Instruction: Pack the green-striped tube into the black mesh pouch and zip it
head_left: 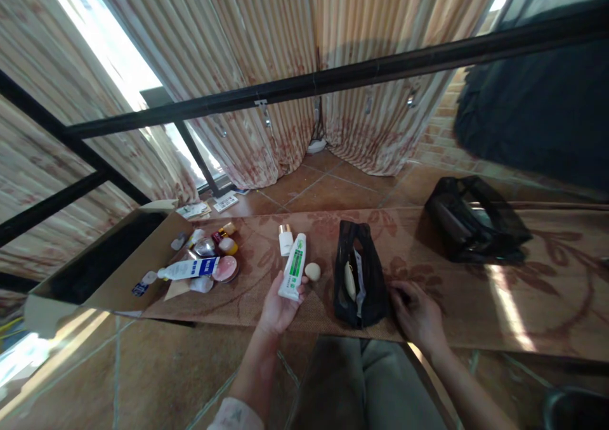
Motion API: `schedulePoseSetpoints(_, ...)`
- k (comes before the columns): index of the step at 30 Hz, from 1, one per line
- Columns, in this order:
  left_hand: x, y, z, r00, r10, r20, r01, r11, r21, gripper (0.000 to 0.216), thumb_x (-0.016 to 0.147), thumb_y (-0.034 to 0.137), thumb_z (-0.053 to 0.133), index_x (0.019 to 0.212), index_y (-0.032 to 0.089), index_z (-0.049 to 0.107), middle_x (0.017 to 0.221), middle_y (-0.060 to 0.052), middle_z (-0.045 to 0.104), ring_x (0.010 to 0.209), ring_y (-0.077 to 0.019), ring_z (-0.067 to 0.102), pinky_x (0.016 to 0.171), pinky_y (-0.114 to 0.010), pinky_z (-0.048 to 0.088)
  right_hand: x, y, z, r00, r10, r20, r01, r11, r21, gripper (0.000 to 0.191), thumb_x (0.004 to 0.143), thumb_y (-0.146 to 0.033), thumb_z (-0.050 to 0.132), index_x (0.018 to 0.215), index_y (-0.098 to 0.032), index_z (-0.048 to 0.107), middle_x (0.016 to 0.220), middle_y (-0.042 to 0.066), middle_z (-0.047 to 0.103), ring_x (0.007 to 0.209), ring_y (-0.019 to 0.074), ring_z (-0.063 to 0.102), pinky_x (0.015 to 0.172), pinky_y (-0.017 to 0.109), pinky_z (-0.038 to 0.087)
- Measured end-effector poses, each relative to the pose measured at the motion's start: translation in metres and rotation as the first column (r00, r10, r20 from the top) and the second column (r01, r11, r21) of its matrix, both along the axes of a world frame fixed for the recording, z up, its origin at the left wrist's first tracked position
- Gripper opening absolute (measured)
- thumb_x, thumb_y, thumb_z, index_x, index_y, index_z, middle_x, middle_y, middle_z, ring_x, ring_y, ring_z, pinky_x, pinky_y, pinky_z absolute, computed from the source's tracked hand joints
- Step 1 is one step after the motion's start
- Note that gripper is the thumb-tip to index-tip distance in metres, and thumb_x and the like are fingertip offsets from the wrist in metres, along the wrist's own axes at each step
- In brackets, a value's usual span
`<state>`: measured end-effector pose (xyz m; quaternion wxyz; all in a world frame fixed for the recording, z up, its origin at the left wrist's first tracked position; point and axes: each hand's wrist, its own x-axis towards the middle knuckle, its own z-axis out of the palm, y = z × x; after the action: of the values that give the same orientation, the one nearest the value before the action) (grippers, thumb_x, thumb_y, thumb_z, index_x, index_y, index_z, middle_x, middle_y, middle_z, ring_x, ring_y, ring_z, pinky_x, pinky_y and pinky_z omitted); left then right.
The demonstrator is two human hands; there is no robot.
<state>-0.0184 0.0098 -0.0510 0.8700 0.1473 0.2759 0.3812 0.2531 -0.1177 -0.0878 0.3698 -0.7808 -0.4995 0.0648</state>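
Gripping a white and green tube [294,266], the left hand [278,306] is palm up at the near edge of the patterned mat [523,290], fingers and thumb closed round the tube's lower end, its cap end pointing to 12 o'clock. The right hand [416,312] lies palm down on the mat at 3 o'clock from the left one, with its fingers bent. The fingertips are at the lower right corner of a black mesh pouch [359,271], but I cannot tell whether they pinch the mesh or only touch it.

The pouch stands between the two hands with its mouth open upward, and pale items show through the mesh. A small round beige thing [313,271] lies just beside the tube, in the narrow gap between tube and pouch. At 12 o'clock from the left hand, just beyond the tube's tip, stands a small white bottle [285,238] with a gold cap.

At 9 o'clock, a heap of toiletries crowds the mat's left end, among them a white and blue tube [190,268] and a pink round jar [224,268]. They spill onto the flap of an open cardboard box [143,259]. A bare strip of mat separates the heap from the left hand.

At 2 o'clock from the right hand, well apart, sits a larger black bag [476,221] near the mat's far edge. The mat to the right of the hand is open, with a sunlit stripe across it. Tiled floor [143,366] borders the mat's near edge and runs beyond its far edge to the curtains [266,49]. A black bar [333,78] crosses in front of them.
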Motion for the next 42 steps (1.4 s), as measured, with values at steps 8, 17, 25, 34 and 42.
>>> schedulePoseSetpoints(8, -0.0011, 0.0016, 0.0026, 0.999, 0.033, -0.014, -0.033, 0.999, -0.031, 0.052, 0.093, 0.049, 0.033, 0.117, 0.01, 0.057, 0.093, -0.015, 0.063, 0.062, -0.0127, 0.054, 0.059, -0.026, 0.05, -0.0004, 0.0012, 0.0018, 1.0, -0.006, 0.018, 0.006, 1.0, 0.014, 0.027, 0.084, -0.036, 0.044, 0.091, -0.02, 0.065, 0.091, 0.006, 0.066, 0.079, 0.0187, 0.062, 0.072, 0.03, 0.046)
schedulePoseSetpoints(17, -0.0007, 0.0006, 0.0046, 0.999, 0.035, -0.004, -0.035, 0.999, -0.038, 0.05, 0.093, 0.048, 0.033, 0.115, 0.011, 0.058, 0.09, -0.013, 0.062, 0.061, -0.012, 0.052, 0.058, -0.025, 0.049, 0.0013, 0.0015, 0.0001, 1.0, -0.003, 0.027, 0.003, 1.0, 0.0, 0.027, 0.083, -0.034, 0.044, 0.091, -0.02, 0.066, 0.091, 0.006, 0.066, 0.08, 0.0191, 0.062, 0.071, 0.03, 0.046)
schedulePoseSetpoints(25, 0.0001, 0.0001, 0.0053, 0.998, 0.065, -0.021, -0.065, 0.997, -0.035, 0.052, 0.093, 0.05, 0.031, 0.109, 0.01, 0.061, 0.088, -0.014, 0.063, 0.059, -0.0115, 0.05, 0.057, -0.025, 0.048, -0.0004, 0.0018, 0.0035, 0.999, -0.011, 0.036, 0.011, 1.0, -0.004, 0.027, 0.084, -0.035, 0.044, 0.09, -0.02, 0.066, 0.091, 0.006, 0.066, 0.08, 0.0186, 0.062, 0.071, 0.029, 0.046)
schedulePoseSetpoints(34, -0.0005, 0.0004, 0.0031, 0.998, 0.062, 0.007, -0.062, 0.998, -0.025, 0.048, 0.093, 0.047, 0.034, 0.11, 0.01, 0.06, 0.09, -0.013, 0.063, 0.059, -0.0107, 0.05, 0.057, -0.025, 0.047, -0.0003, 0.0008, 0.0046, 0.999, 0.009, 0.039, -0.01, 1.0, 0.015, 0.026, 0.084, -0.033, 0.044, 0.09, -0.02, 0.065, 0.09, 0.006, 0.066, 0.079, 0.0183, 0.061, 0.071, 0.029, 0.046)
schedulePoseSetpoints(42, -0.0008, 0.0004, 0.0029, 0.999, 0.043, 0.001, -0.043, 0.999, -0.028, 0.045, 0.093, 0.043, 0.036, 0.11, 0.009, 0.059, 0.089, -0.013, 0.062, 0.058, -0.0104, 0.049, 0.056, -0.024, 0.047, 0.0004, 0.0012, 0.0024, 1.0, 0.002, 0.028, -0.002, 1.0, 0.01, 0.026, 0.084, -0.034, 0.045, 0.09, -0.02, 0.065, 0.09, 0.006, 0.066, 0.081, 0.0191, 0.062, 0.074, 0.03, 0.046)
